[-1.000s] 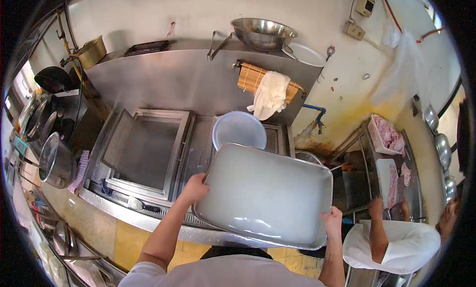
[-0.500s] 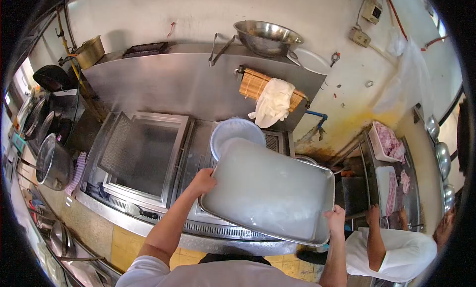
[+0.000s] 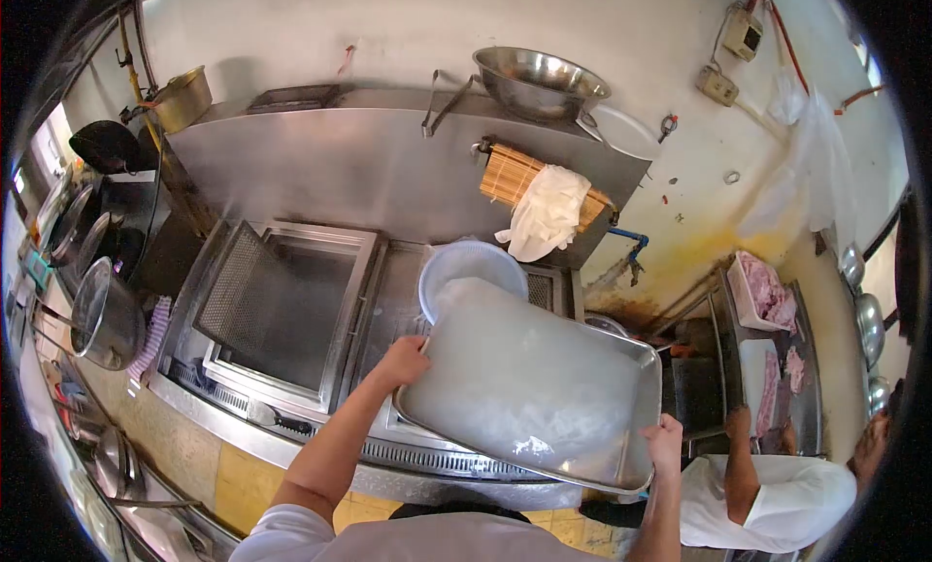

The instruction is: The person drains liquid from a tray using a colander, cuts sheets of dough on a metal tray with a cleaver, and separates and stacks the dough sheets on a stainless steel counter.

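The metal tray [image 3: 638, 431] is held up, tilted, over the right part of the steel bench [image 3: 390, 295]. Cloudy liquid [image 3: 544, 378] spreads across the tray toward its far left corner and leaves the right end bare. Left of the tray, a square tank [image 3: 311, 314] is sunk into the bench. A wide metal bowl [image 3: 542, 84] sits on the ledge behind. A round blue container [image 3: 434, 274] stands on the bench, partly hidden under the tray's far left corner. The left hand [image 3: 404, 361] has its fingers curled tight on the tray's left rim; the right hand [image 3: 664, 444] has its fingers closed on the right rim.
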### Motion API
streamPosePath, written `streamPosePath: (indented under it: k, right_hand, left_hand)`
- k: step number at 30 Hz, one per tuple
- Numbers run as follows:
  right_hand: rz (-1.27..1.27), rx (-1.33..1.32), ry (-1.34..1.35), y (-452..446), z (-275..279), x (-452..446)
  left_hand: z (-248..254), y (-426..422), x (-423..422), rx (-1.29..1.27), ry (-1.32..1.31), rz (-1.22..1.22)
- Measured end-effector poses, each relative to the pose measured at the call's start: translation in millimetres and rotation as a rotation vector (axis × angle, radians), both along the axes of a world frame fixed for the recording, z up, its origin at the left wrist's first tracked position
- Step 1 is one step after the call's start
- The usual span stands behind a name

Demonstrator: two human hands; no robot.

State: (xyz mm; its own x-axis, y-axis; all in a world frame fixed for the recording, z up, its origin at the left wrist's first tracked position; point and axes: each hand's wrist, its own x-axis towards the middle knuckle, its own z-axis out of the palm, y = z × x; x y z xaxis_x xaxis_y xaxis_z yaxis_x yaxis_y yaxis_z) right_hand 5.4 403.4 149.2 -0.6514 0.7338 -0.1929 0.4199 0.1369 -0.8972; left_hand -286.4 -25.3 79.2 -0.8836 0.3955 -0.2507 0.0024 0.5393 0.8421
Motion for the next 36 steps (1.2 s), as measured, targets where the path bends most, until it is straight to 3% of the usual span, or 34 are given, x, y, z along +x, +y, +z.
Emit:
streamPosePath:
  k: [10, 24, 27, 30, 36]
  right_hand:
    - [0.025, 0.048, 0.010, -6.7, 39.5, 4.8]
    - [0.077, 0.134, -0.008, 6.9, 49.2, 7.7]
    - [0.078, 0.135, -0.017, 10.5, 56.5, 7.4]
    - [0.105, 0.166, -0.042, 22.5, 59.9, 7.6]
    - [0.109, 0.221, -0.037, 33.6, 74.9, -3.1]
  left_hand:
    - [-14.3, 5.5, -5.2, 0.056, -0.050, -0.047]
    - [-13.3, 10.1, -2.8, 0.094, -0.140, -0.039]
    - [-8.5, 12.0, -5.3, -0.035, -0.079, -0.055]
    - [-16.1, 13.5, -4.9, 0.072, -0.043, -0.037]
    - [-45.1, 14.8, -20.9, 0.018, 0.103, -0.161]
